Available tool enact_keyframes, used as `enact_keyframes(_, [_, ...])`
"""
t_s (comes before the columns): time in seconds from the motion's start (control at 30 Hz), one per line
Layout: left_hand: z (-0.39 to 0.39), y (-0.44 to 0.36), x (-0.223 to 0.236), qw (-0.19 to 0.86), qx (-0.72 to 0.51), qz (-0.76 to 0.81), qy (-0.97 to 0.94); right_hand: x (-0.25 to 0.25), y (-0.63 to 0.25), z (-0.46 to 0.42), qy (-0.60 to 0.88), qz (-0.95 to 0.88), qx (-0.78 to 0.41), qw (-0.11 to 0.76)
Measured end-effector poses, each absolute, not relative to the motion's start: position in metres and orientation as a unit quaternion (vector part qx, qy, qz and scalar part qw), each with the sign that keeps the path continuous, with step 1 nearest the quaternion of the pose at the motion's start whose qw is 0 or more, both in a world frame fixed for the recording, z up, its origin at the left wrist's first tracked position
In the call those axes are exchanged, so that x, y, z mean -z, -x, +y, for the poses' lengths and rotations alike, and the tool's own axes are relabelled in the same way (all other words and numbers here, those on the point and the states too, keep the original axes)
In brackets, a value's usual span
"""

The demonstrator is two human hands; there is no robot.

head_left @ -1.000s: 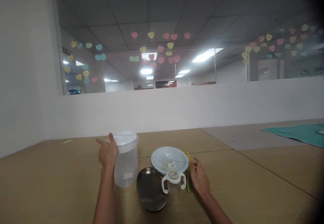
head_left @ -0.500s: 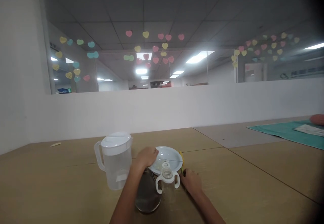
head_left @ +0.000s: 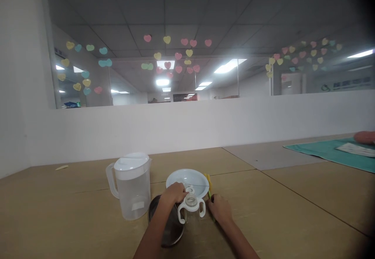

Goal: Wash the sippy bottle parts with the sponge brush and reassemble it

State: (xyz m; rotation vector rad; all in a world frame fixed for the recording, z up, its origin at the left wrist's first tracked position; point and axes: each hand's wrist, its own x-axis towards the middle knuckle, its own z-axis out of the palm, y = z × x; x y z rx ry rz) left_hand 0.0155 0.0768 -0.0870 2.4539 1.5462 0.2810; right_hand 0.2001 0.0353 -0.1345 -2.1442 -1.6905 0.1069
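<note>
A clear baby bottle [head_left: 191,201] with white side handles stands uncapped in front of me. Behind its neck, a small white ring-shaped piece [head_left: 190,189] shows at the near side of a pale plate [head_left: 172,174]. My left hand [head_left: 175,192] reaches over the plate's near left edge, fingers bent together, fingertips beside the ring and bottle neck; what they grip is hidden. Right of the bottle, my right hand [head_left: 220,209] is closed around the green handle of a thin brush [head_left: 209,184] with a yellow head. A dark metal round dish [head_left: 172,231] lies partly under my left forearm.
A translucent lidded pitcher [head_left: 134,192] stands on the brown table [head_left: 278,212] to the left. At the far right lies a teal cloth [head_left: 319,149] with a white paper and a pinkish object [head_left: 365,137]. A small pale flat piece [head_left: 61,167] rests far left.
My left hand has come down from the plate's left side toward the bottle neck and ring. The right hand stays at the brush. The view has shifted slightly.
</note>
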Motion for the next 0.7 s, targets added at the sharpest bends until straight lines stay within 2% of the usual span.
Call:
enact_keyframes(0.27, [0.079, -0.011, 0.072, 0.135, -0.201, 0.472, -0.847, 0.124, -0.211, 0.035, 0.791, -0.55, -0.068, 0.26])
enact_keyframes(0.43, [0.083, -0.014, 0.07, 0.264, -0.352, 0.401, -0.803, 0.12, -0.218, 0.031, 0.807, -0.502, -0.047, 0.307])
enact_keyframes(0.7, [0.073, -0.022, 0.048, 0.446, -0.517, 0.321, -0.657, 0.124, -0.21, 0.028, 0.669, -0.533, 0.064, 0.514])
